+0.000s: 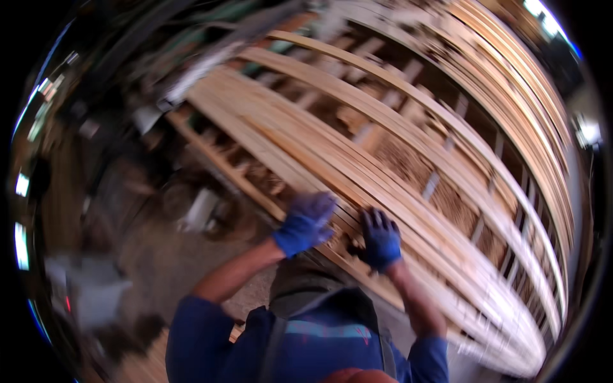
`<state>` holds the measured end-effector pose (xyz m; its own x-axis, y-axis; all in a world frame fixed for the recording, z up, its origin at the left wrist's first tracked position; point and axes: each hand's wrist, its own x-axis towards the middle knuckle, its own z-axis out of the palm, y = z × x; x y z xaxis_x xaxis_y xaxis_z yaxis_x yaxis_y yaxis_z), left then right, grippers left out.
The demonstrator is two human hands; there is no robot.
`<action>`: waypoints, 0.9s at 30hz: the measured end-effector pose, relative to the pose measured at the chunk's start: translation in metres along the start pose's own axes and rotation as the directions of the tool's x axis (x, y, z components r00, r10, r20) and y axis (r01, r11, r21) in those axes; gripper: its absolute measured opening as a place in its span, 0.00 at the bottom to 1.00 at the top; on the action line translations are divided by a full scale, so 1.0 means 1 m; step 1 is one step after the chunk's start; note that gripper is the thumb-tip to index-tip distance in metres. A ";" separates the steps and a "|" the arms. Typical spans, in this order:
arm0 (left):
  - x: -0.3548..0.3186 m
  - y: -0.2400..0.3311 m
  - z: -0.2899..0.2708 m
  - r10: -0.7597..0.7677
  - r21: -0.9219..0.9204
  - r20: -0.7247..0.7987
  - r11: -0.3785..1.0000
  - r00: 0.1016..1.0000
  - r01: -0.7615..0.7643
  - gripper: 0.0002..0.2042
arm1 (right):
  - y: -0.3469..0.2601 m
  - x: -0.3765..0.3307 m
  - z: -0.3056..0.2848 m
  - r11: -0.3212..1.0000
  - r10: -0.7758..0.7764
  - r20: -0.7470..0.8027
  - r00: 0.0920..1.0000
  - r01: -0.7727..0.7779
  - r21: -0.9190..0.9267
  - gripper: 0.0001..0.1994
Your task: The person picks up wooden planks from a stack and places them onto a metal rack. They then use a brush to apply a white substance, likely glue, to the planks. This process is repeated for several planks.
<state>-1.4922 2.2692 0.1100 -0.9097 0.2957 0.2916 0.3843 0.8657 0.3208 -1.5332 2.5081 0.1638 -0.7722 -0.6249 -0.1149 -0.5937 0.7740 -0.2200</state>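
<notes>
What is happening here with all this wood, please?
A person in a blue shirt is working at a stack of long, thin wooden strips that lie on a slatted wooden rack. Both hands wear blue gloves. The left hand and the right hand both rest on the near end of the strips, close together. The picture is blurred, so I cannot tell whether the fingers grip a strip or only press on it. More strips curve along the far side.

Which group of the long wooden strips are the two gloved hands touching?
The flat bundle of pale strips nearest the person. The left hand and right hand rest on its near end. The other strips, farther right, lie single and spaced on the rack, untouched.
</notes>
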 end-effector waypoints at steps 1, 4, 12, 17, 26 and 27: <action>0.017 0.001 -0.013 0.030 0.133 0.045 0.991 0.999 -0.035 0.40 | 0.010 0.004 0.031 0.993 -0.038 -0.087 0.995 0.028 -0.112 0.46; 0.012 0.006 0.009 -0.078 0.348 0.162 0.937 0.984 0.016 0.42 | 0.014 -0.006 0.073 0.991 -0.103 -0.135 0.985 0.091 -0.094 0.44; 0.015 0.000 0.028 -0.004 0.338 0.106 0.941 0.994 -0.032 0.39 | 0.017 -0.015 0.034 0.987 0.037 0.076 0.996 -0.024 -0.159 0.39; 0.012 0.006 0.022 0.066 0.316 0.183 0.941 0.981 -0.123 0.31 | 0.036 -0.030 0.044 0.997 -0.028 0.170 0.985 0.039 -0.061 0.40; 0.010 -0.013 -0.025 0.031 -0.060 0.399 0.998 0.916 -0.008 0.31 | 0.027 -0.014 0.015 0.970 -0.113 -0.027 0.993 0.116 0.212 0.28; 0.018 -0.015 -0.028 0.024 -0.197 0.450 0.978 0.893 0.073 0.32 | 0.030 -0.005 0.001 0.984 -0.076 -0.114 0.991 0.093 0.154 0.30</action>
<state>-1.5103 2.2498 0.1359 -0.8736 0.4668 -0.1377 0.3406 0.7884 0.5122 -1.5467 2.5340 0.1569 -0.7458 -0.6661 0.0129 -0.6207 0.6877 -0.3765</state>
